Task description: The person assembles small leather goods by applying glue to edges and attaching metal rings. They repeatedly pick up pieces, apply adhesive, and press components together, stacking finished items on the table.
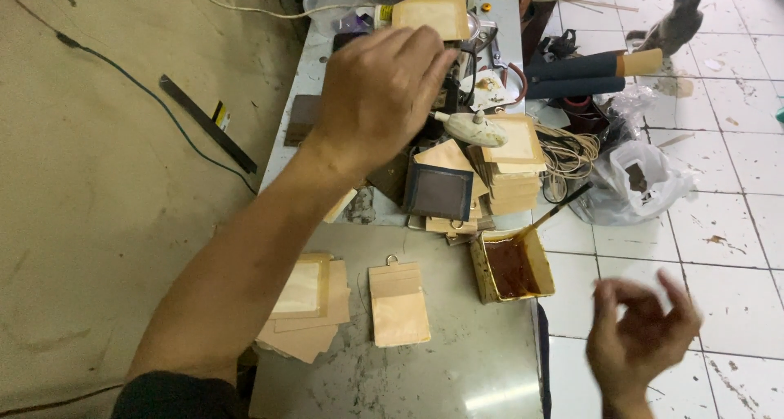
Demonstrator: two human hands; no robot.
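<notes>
Hovering at the lower right of the frame over white floor tiles (735, 247), the right hand (641, 337) is empty, fingers loosely curled and apart, just below a square tin (512, 265) of brown glue with a brush (557, 211) leaning in it. Left of the tin, on the scuffed grey table (457, 362), lie a flat tan leather card holder (398, 303) with a metal ring and a loose pile of tan pieces (306, 305). Farther up, the left hand (380, 88) hangs above stacked tan pieces (510, 170) and a dark square piece (439, 192); whether its curled fingers hold anything cannot be told.
</notes>
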